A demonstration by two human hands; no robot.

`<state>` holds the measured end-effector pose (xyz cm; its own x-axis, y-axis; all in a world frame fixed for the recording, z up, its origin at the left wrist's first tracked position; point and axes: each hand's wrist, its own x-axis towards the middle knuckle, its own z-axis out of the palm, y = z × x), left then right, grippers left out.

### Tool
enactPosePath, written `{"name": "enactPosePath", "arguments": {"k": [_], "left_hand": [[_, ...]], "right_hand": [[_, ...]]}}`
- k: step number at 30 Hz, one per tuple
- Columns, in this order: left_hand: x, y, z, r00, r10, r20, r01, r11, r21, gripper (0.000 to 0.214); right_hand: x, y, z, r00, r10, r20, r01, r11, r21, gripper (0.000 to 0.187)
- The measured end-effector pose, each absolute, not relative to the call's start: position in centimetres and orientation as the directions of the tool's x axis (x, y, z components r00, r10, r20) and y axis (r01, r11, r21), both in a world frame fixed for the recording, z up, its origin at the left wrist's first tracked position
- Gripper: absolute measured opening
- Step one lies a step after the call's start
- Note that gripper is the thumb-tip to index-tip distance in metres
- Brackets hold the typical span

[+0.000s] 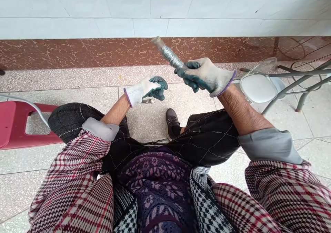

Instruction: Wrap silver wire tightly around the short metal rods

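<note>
My right hand, in a white glove with a green coated palm, is closed around the lower end of a wire-wound stick. Silvery wire is coiled along its middle, and its pale, worn upper end tilts up and left. My left hand, gloved alike, hangs lower and to the left with its fingers curled in. What those fingers hold, if anything, is hidden. Just under them shows the pale, rounded end of a small object; whether it is touched by the hand I cannot tell.
A tiled wall with a red-brown marbled base strip stands ahead. To the left is a red plastic stool with a pale cable. Grey metal legs and a white seat-like object stand at the right.
</note>
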<state>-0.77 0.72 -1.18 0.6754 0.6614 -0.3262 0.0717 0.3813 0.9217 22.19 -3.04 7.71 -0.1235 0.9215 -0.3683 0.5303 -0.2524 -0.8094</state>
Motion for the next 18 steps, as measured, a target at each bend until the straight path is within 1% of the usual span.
{"name": "enactPosePath", "arguments": {"k": [2,3,6,8,11,14,18], "left_hand": [[-0.4,0.8,-2.3,0.677,0.654,-0.338,0.106,0.369,0.924,0.003],[-0.1,0.8,-2.9,0.671,0.653,-0.352,0.133,0.36,0.923,0.007],[0.4,0.5,-4.5,0.66,0.647,-0.381,0.207,0.332,0.92,0.014],[0.5,0.2,-5.1,0.665,0.628,-0.404,0.258,0.314,0.914,0.014],[0.4,-0.2,-5.2,0.667,0.591,-0.454,0.336,0.306,0.891,0.011],[0.1,-0.1,-4.3,0.691,0.581,-0.431,0.303,0.309,0.902,0.012],[-0.5,0.5,-2.0,0.738,0.607,-0.296,0.128,0.304,0.944,0.026]], "right_hand": [[22.5,-3.3,7.9,-0.178,0.908,-0.378,0.451,-0.266,-0.852,0.039],[22.7,-3.4,8.1,-0.215,0.903,-0.373,0.42,-0.26,-0.87,0.045],[23.6,-3.6,8.6,-0.281,0.915,-0.291,0.346,-0.186,-0.92,0.057],[24.6,-3.6,9.2,-0.24,0.945,-0.221,0.279,-0.151,-0.948,0.055],[26.2,-3.5,10.4,-0.125,0.98,-0.153,0.125,-0.137,-0.983,0.044],[27.4,-3.3,11.1,-0.047,0.989,-0.14,0.048,-0.138,-0.989,0.036],[27.6,-2.8,9.9,-0.084,0.984,-0.157,-0.019,-0.159,-0.987,0.041]]}}
